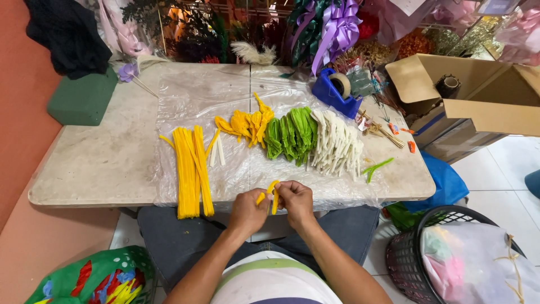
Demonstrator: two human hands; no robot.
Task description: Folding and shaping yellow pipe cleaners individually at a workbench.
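Note:
Both of my hands meet at the table's front edge, pinching one yellow pipe cleaner (272,194) that is bent into a loop. My left hand (248,209) grips its left end and my right hand (295,201) grips its right end. Just beyond them, on a clear plastic sheet (191,95), lie a bundle of straight yellow pipe cleaners (190,169), a pile of folded yellow pieces (247,125), a pile of folded green pieces (291,135) and a pile of folded white pieces (337,147).
A blue tape dispenser (336,91) stands at the back right. A green foam block (82,98) sits at the far left corner. An open cardboard box (478,95) is at right, a dark basket (450,256) at lower right. A green bag (95,278) is at lower left.

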